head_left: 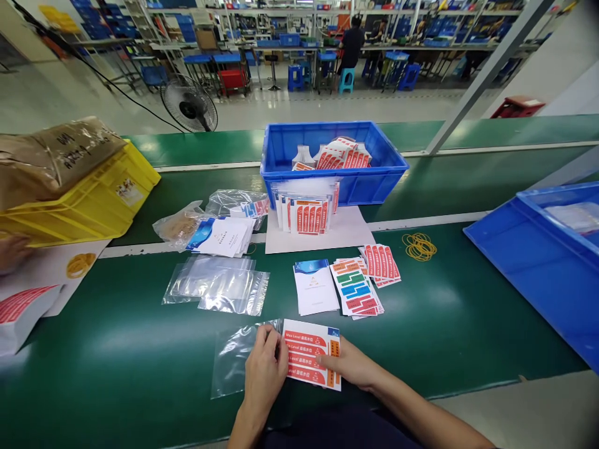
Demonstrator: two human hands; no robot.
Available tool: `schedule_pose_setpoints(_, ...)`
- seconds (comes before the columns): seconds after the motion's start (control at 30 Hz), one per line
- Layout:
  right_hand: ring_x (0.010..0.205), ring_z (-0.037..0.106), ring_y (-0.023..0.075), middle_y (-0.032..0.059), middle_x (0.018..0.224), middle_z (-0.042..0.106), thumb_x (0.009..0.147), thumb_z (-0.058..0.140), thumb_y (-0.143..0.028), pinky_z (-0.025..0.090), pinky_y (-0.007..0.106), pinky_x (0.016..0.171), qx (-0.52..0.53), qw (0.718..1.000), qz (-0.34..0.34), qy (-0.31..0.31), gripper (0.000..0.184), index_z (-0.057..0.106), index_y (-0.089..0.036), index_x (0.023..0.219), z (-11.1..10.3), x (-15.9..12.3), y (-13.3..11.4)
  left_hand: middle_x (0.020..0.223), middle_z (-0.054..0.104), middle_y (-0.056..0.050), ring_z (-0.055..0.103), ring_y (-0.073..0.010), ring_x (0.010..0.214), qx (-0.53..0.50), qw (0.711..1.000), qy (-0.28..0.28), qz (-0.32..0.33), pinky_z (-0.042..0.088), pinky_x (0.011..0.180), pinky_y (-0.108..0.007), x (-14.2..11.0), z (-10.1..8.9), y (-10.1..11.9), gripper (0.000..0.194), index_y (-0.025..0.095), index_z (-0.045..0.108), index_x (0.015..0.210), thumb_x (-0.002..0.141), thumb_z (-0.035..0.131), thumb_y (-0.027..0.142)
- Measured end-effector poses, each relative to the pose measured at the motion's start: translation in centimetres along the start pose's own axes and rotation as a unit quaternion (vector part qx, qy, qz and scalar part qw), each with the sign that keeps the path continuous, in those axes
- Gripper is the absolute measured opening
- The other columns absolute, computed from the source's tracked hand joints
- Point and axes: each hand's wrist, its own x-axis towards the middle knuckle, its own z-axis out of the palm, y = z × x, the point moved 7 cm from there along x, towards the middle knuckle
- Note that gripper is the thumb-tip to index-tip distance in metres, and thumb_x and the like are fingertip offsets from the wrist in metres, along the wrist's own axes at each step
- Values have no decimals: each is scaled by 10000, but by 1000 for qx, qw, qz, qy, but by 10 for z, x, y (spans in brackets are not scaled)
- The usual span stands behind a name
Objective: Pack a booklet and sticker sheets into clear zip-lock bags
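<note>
My left hand (pixel 267 360) pinches the mouth of a clear zip bag (pixel 230 362) that lies flat toward the left. In my right hand (pixel 352 363) is a small stack of sticker sheets (pixel 304 340), red labels uppermost, thumb on top. The stack's left edge meets the bag's mouth by my left fingers; whether it is inside cannot be made out. Just beyond lie a pile of white-and-blue booklets (pixel 316 296), multicoloured sticker sheets (pixel 354 290) and red sticker sheets (pixel 382 262). Empty zip bags (pixel 234 290) overlap to the left, below more booklets (pixel 224 237).
A blue bin (pixel 334 185) holds packed sets, with filled bags (pixel 306 215) standing against its front. Rubber bands (pixel 420 247) lie right of the sheets. A yellow crate (pixel 93 202) stands left, another person's hand (pixel 13 252) beside it. A blue bin (pixel 528 249) tilts at right.
</note>
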Motion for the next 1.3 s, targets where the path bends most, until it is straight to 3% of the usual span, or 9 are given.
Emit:
schedule_pose_setpoints(0.23,786,669,230,47,891,711,615,771,-396,523,397,768,28,999,29,0,500,613,-168,1031,1,4,6,942,514,-53,557,-139,739,35,998,13,57,455,598,-236,-3,5,6,90,201,482,859,887,400,177)
schedule_pose_setpoints(0.4,801,664,227,56,889,709,655,754,-379,502,411,811,60,998,-5,6,459,625,-154,1034,11,13,7,909,526,-44,568,-155,730,61,996,-10,64,450,609,-259,-1,0,7,91,210,474,838,893,402,202)
schedule_pose_setpoints(0.57,784,645,210,48,864,691,764,639,-481,507,376,777,10,999,-51,9,403,644,-154,998,28,21,3,885,536,-47,572,-168,753,30,998,-13,57,465,648,-276,-1,-7,13,95,210,472,840,889,392,191)
schedule_pose_setpoints(0.77,698,620,144,27,845,629,820,556,-516,490,233,572,-20,987,-37,-155,438,507,-184,1100,45,16,-20,906,531,-47,567,-139,728,-68,996,32,38,469,616,-236,2,-33,21,103,206,502,812,878,427,184)
schedule_pose_setpoints(0.93,723,555,100,16,935,553,750,691,-382,459,222,628,-45,989,-108,-96,398,472,-194,1024,35,25,-46,890,514,-46,541,-129,703,-112,991,50,61,455,612,-231,5,-54,39,117,199,497,774,868,450,148)
schedule_pose_setpoints(1.13,617,482,88,-45,706,511,758,673,-265,425,250,680,-53,981,-174,-62,202,495,-182,803,44,39,-66,846,497,-35,527,-121,689,-167,978,15,124,439,622,-230,16,-64,68,136,191,479,743,851,461,110)
schedule_pose_setpoints(1.3,596,481,99,-38,654,492,791,618,-260,393,222,561,-91,976,-199,-9,145,510,-171,752,33,33,-86,857,496,-41,520,-166,836,-135,978,24,155,417,720,-271,40,-75,70,123,188,487,733,827,503,109)
